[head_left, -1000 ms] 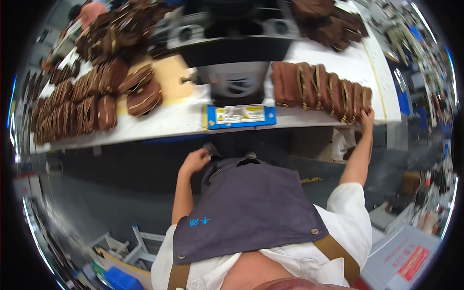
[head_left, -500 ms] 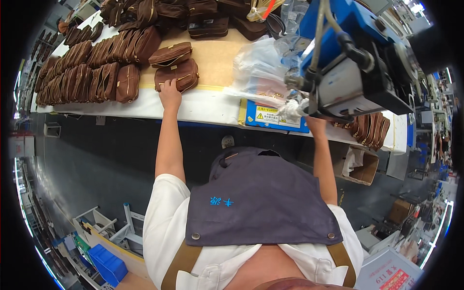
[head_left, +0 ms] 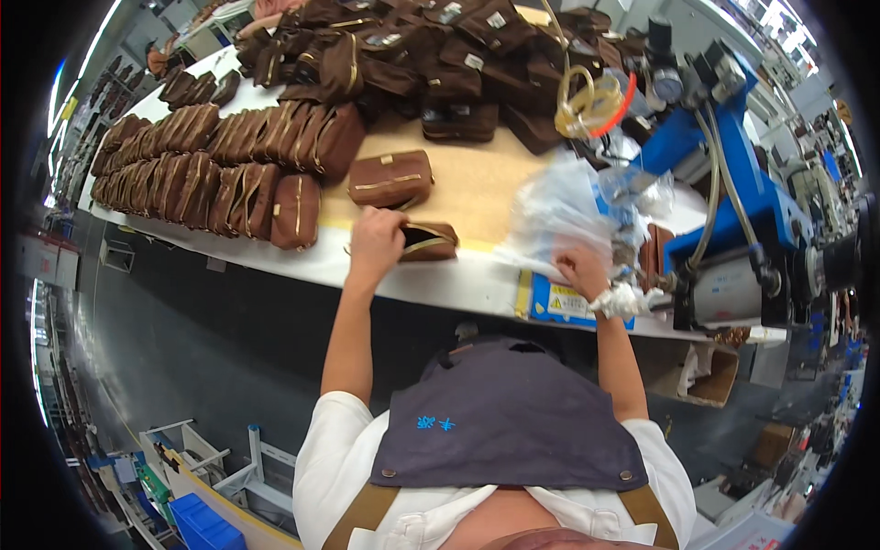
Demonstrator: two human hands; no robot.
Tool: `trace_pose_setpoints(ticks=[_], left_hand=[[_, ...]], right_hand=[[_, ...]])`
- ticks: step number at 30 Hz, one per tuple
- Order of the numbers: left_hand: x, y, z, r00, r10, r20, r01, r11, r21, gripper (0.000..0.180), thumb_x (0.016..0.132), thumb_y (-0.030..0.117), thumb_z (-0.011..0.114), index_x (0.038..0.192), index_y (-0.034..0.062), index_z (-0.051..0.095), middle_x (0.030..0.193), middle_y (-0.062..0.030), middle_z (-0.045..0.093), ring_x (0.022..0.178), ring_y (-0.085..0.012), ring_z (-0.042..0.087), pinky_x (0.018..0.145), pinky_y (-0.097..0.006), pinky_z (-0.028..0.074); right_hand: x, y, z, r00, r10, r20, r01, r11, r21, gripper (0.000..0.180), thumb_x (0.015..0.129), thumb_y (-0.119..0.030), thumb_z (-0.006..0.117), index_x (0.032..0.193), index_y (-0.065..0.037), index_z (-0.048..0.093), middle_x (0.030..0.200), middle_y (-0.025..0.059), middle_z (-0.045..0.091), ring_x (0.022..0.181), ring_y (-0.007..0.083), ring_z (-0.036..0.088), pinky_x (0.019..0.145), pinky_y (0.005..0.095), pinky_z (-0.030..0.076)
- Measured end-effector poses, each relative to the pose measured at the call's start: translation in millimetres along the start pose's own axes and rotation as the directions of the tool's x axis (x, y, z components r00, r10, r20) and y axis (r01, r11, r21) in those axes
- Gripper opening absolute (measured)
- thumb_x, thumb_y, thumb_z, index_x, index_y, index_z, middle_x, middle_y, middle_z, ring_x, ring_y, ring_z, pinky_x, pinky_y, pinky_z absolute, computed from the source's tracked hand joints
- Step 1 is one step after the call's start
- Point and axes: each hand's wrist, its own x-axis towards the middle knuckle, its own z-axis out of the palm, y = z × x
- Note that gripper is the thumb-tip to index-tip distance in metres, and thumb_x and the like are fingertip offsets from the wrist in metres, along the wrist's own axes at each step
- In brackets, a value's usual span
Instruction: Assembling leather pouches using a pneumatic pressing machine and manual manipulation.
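Note:
My left hand point(head_left: 378, 240) is closed on the left end of a small brown zip pouch point(head_left: 431, 246) at the table's front edge. The pouch is tilted, and its gold-edged zip opening gapes. Just behind it a second brown pouch point(head_left: 390, 179) lies on the table. My right hand point(head_left: 582, 266) is over the see-through plastic bag point(head_left: 559, 206), fingers curled together; what they pinch, if anything, is too small to make out. Below that hand sits a blue box with a warning label point(head_left: 566, 302), and a crumpled white wrapping point(head_left: 625, 301) is by the wrist.
Rows of brown pouches point(head_left: 197, 197) stand at the left. A heap of darker pouches point(head_left: 431, 55) covers the back of the table point(head_left: 495, 170). A blue machine with hoses point(head_left: 733, 192) rises at the right. A cardboard box point(head_left: 710, 376) is below the table.
The view has shifted, and the things on the table sit further right. The pouch under my left hand is now tilted, its opening showing. My right hand has come from beside the machine to the plastic bag.

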Motion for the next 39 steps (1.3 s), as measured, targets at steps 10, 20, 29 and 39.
trace_pose_setpoints(ticks=[10, 20, 29, 39], left_hand=[[-2.4, 42.5, 34.9, 0.977, -0.191, -0.093, 0.209, 0.937, 0.281, 0.031, 0.073, 0.008, 0.068, 0.104, 0.0082, 0.064, 0.083, -0.0105, 0.057, 0.086, -0.0299, 0.056, 0.075, -0.042, 0.045], [-16.5, 75.0, 59.5, 0.994, 0.090, 0.054, -0.087, 0.994, -0.069, 0.022, 0.082, 0.029, 0.068, 0.096, 0.0137, 0.062, 0.076, -0.0009, 0.064, 0.076, -0.0199, 0.061, 0.081, -0.039, 0.038], [-10.4, 77.4, 85.2, 0.985, 0.137, 0.109, -0.145, 0.987, 0.072, 0.009, 0.079, 0.018, 0.062, 0.074, 0.0100, 0.063, 0.071, -0.0050, 0.063, 0.071, -0.0232, 0.061, 0.066, -0.039, 0.040], [-36.4, 75.5, 77.8, 0.996, 0.071, 0.047, -0.066, 0.994, -0.090, 0.007, 0.080, 0.015, 0.065, 0.086, 0.0129, 0.065, 0.068, -0.0009, 0.062, 0.067, -0.0228, 0.059, 0.066, -0.039, 0.037]], right_hand=[[-1.9, 38.5, 2.6, 0.966, 0.179, -0.184, -0.113, 0.940, 0.322, 0.014, 0.082, -0.015, 0.069, 0.085, -0.003, 0.061, 0.074, 0.0089, 0.059, 0.067, 0.0210, 0.059, 0.061, 0.0323, 0.047], [-35.9, 95.8, -190.7, 0.868, 0.423, -0.260, -0.104, 0.668, 0.737, 0.025, 0.094, -0.012, 0.062, 0.118, -0.005, 0.063, 0.087, 0.0027, 0.063, 0.074, 0.0088, 0.060, 0.064, 0.0240, 0.050], [19.2, -35.9, -364.2, 0.872, 0.154, -0.464, 0.185, 0.774, 0.606, 0.032, 0.096, -0.016, 0.060, 0.126, -0.005, 0.060, 0.101, 0.0048, 0.067, 0.087, 0.0079, 0.064, 0.072, 0.0187, 0.054], [80.1, -148.1, -358.3, 0.806, 0.047, -0.591, 0.235, 0.889, 0.392, 0.026, 0.094, -0.013, 0.063, 0.118, -0.003, 0.066, 0.095, 0.0046, 0.069, 0.085, 0.0082, 0.063, 0.079, 0.0200, 0.052]])
